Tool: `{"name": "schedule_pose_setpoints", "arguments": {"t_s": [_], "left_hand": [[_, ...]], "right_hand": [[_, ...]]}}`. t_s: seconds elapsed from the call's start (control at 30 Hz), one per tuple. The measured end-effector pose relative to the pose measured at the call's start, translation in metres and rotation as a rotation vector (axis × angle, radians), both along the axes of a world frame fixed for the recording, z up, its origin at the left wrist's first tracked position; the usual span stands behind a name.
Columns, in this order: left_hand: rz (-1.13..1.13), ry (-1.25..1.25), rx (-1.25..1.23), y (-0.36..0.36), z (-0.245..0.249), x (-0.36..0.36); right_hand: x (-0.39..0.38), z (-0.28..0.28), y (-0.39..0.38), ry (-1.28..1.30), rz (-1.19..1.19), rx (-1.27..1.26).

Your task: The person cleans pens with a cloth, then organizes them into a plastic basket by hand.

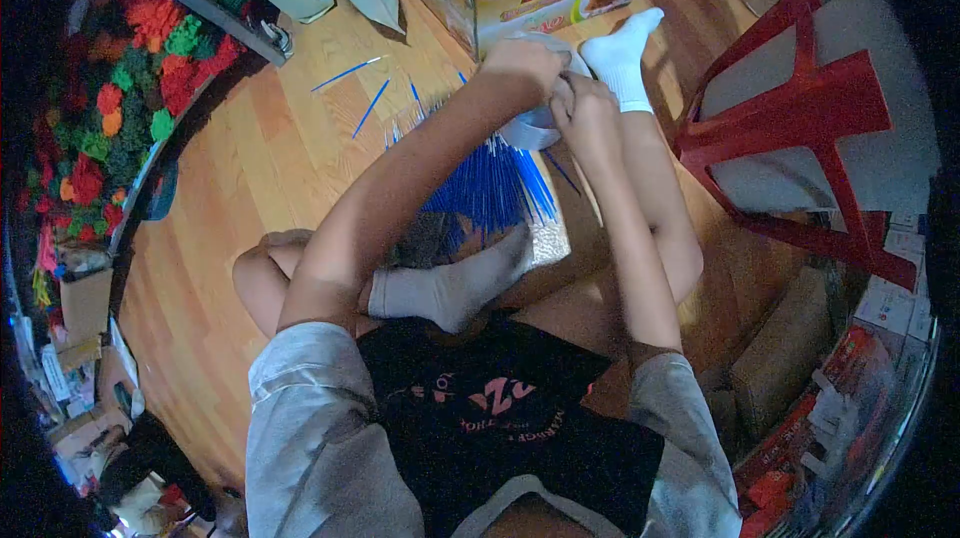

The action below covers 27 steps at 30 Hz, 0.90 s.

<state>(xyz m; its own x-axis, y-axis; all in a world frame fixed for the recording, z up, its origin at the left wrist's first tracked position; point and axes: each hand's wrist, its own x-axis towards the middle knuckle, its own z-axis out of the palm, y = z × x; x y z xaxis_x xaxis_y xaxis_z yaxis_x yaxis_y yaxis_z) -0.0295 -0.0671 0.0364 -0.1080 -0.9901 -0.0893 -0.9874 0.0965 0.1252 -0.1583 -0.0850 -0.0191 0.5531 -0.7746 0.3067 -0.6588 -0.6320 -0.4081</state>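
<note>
Both hands meet at a round whitish roll, probably tape, in front of the crossed legs. My left hand [523,60] is closed at the top of the roll [532,130], its fingertips partly hidden. My right hand [588,110] has its fingers bent against the roll's right side, close to my left hand. Beneath my left forearm a dense bunch of thin blue sticks [490,188] fans out on the floor. A few loose blue sticks [371,108] lie to the left of the bunch.
A printed cardboard box [570,0] stands beyond the hands. A red-framed stool [790,108] lies at the right. Red and green fluffy bundles [110,128] fill the left side. A white-socked foot [620,53] is beside the right hand, another foot [450,288] below the sticks.
</note>
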Motion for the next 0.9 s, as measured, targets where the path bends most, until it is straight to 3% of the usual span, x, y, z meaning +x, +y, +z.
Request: {"name": "schedule_pose_setpoints", "arguments": {"t_s": [0.13, 0.23, 0.3, 0.4, 0.47, 0.53, 0.6, 0.63, 0.7, 0.77, 0.83, 0.9], "left_hand": [[0.07, 0.074, 0.007, 0.003, -0.005, 0.005], [-0.046, 0.159, -0.09, 0.013, -0.012, 0.021], [-0.275, 0.333, -0.347, 0.019, -0.025, 0.036], [-0.162, 0.463, -0.562, 0.059, -0.015, 0.048], [0.062, 0.584, -0.528, 0.099, -0.015, 0.062], [0.339, 0.515, -0.48, 0.133, -0.048, 0.085], [0.616, 0.636, -0.128, 0.178, -0.055, 0.095], [0.63, 0.639, -0.126, 0.2, -0.065, 0.1], [0.569, 0.228, 0.233, 0.238, -0.099, 0.108], [0.529, 0.147, 0.29, 0.261, -0.161, 0.112], [0.489, 0.072, 0.347, 0.266, -0.154, 0.1], [0.617, 0.217, 0.325, 0.265, -0.134, 0.076]], "right_hand": [[-0.014, 0.002, 0.0, -0.16, 0.0, -0.034], [-0.019, 0.002, 0.004, -0.256, -0.025, -0.03], [-0.023, 0.002, 0.008, -0.331, -0.035, -0.007], [-0.027, 0.006, 0.024, -0.425, -0.067, -0.025], [-0.03, 0.006, 0.034, -0.448, -0.069, -0.007], [-0.03, 0.007, 0.049, -0.468, -0.061, 0.018], [-0.026, 0.009, 0.067, -0.494, -0.055, 0.049], [-0.021, 0.004, 0.076, -0.514, -0.011, 0.1], [-0.008, -0.002, 0.097, -0.422, 0.084, 0.147], [0.006, -0.024, 0.113, -0.366, 0.125, 0.2], [0.02, -0.04, 0.124, -0.258, 0.251, 0.355], [0.035, -0.06, 0.127, -0.214, 0.229, 0.499]]}}
